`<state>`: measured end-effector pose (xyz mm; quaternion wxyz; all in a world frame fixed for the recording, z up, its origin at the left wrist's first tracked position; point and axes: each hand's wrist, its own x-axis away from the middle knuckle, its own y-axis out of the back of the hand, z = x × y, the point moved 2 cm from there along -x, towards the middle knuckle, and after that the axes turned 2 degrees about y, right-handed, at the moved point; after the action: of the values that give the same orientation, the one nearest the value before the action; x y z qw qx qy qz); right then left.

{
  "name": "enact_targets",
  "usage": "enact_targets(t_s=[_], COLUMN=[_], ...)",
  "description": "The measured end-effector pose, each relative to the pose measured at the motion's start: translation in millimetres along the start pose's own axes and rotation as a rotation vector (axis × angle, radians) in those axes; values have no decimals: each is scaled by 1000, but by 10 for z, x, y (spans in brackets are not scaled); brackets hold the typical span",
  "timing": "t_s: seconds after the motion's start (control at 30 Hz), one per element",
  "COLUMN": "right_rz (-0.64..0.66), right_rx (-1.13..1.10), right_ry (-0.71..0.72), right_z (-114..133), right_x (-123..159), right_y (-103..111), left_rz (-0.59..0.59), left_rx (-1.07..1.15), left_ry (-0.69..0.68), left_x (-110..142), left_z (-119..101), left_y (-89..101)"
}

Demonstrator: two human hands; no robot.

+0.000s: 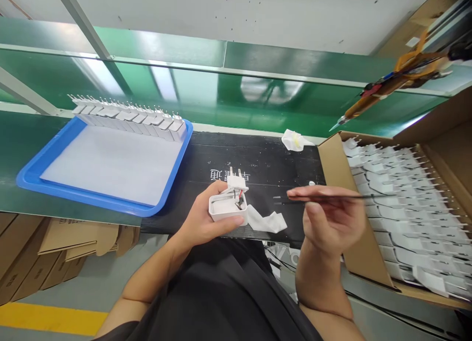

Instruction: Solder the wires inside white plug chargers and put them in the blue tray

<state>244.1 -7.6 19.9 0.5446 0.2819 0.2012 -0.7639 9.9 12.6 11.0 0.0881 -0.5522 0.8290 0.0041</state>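
My left hand (206, 217) is closed around a white plug adapter (225, 214) above the black mat (265, 159). The adapter's pronged lid (237, 183) is tilted up, and red and black wires show inside the housing. Between the thumb and fingers of my right hand (332, 220) lies a pair of dark tweezers (313, 199). Their tips point left toward the adapter, apart from it. A crumpled white cloth (266, 220) is on the mat between my hands.
A blue tray (151, 209) at left holds a row of white adapters (127, 120). At right, a cardboard box (341, 184) contains many more adapters (401, 198). A glue gun (368, 98) with a pointed nozzle hangs upper right. Another crumpled cloth (294, 140) lies at the mat's back.
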Motion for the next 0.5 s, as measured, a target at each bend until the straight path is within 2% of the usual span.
enact_targets(t_s=[0.03, 0.1, 0.17, 0.3, 0.5], right_rz=[-41, -44, -20, 6, 53], right_rx=[-82, -119, -110, -79, -54], right_ry=[65, 137, 167, 178, 251], right_z=[146, 353, 438, 389, 348], right_x=[10, 33, 61, 123, 165], right_y=[-77, -247, -396, -551, -595], left_rz=[7, 18, 24, 25, 7], left_rx=[6, 12, 10, 15, 21], left_ry=[-4, -14, -16, 8, -25], left_x=[2, 9, 21, 54, 75], left_z=[0, -4, -9, -14, -38], left_y=[-6, -20, -33, -43, -39])
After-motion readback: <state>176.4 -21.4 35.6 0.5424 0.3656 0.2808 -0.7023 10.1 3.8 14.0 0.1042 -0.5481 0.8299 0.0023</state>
